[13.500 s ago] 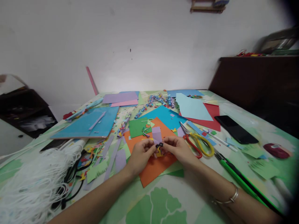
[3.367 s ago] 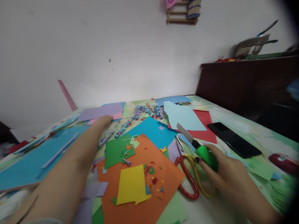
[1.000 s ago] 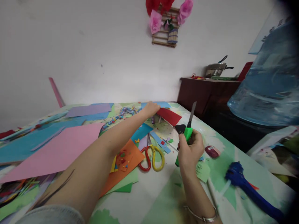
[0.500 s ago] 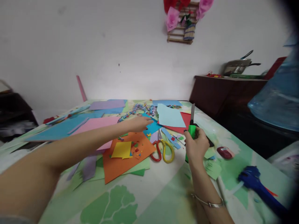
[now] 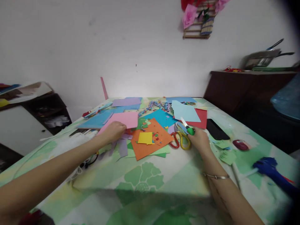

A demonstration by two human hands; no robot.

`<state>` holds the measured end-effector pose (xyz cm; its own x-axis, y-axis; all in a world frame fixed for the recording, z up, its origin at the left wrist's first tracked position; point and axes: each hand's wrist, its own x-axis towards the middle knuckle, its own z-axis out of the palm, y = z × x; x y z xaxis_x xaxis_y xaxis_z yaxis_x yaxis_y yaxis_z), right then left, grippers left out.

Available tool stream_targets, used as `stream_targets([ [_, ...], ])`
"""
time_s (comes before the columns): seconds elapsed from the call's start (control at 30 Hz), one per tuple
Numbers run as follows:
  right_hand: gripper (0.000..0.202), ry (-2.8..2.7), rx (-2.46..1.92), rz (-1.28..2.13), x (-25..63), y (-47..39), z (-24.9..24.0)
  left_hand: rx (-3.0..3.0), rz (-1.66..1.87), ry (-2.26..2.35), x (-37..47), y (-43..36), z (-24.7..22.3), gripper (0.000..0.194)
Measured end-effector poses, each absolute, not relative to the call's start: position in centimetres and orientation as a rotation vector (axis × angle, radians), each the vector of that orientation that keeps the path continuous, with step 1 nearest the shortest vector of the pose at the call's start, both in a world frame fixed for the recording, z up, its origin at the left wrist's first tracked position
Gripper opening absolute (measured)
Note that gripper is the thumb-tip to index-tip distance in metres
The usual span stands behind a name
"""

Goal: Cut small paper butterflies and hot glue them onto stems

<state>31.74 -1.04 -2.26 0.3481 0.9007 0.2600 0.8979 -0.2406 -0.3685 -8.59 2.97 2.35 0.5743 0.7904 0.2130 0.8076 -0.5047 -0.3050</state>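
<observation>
My right hand (image 5: 199, 137) is closed around a green utility knife (image 5: 191, 131), whose blade points up and left toward the light blue paper (image 5: 185, 111). On the left, my left hand (image 5: 116, 130) has its fingers curled at the near edge of the pink paper (image 5: 127, 118); its fingertips are partly hidden. Between the hands lies an orange sheet (image 5: 142, 151) with a yellow square (image 5: 145, 137) and small scraps on it. Scissors with red and yellow handles (image 5: 185, 141) rest just left of my right hand.
A black phone (image 5: 217, 129), a dark red mouse-like object (image 5: 241, 144) and a blue glue gun (image 5: 267, 165) are at the right. Blue sheets (image 5: 93, 121) lie at the left, beside white plastic. A dark cabinet (image 5: 246, 90) stands behind the table's right side.
My left hand has moved left from above the blue paper to the pink sheet. My right hand has tilted the knife and lowered it beside the scissors. The view has shifted left.
</observation>
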Motion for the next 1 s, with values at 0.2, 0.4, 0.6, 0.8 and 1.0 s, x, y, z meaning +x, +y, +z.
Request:
stream_targets([
  [0.2, 0.038, -1.539, -2.247, -0.029, 31.3, -1.8, -2.9, -2.135, -0.529, -1.185, -9.2, -1.1, 5.0, 0.027],
  [0.4, 0.040, -1.559, -2.162, -0.116, 30.4, -2.7, -2.3, -2.080, -0.808, -0.778, -5.5, -11.9, 1.8, 0.015],
  [0.6, 0.039, -2.015, -1.619, -0.097, 25.8, -7.9, -1.2, -2.260, -0.908, -0.898, -0.4, -16.5, -3.6, 0.019],
  [0.8, 0.029, -2.311, -0.831, 0.097, 20.0, -14.6, -4.8, -2.401, -1.073, -0.948, 1.6, -16.4, -6.3, 0.018],
  [1.0, 0.018, -2.096, -0.949, 0.200, 21.1, -14.0, -7.4, -2.537, -1.085, -0.998, -1.3, -17.0, -6.2, 0.014],
])
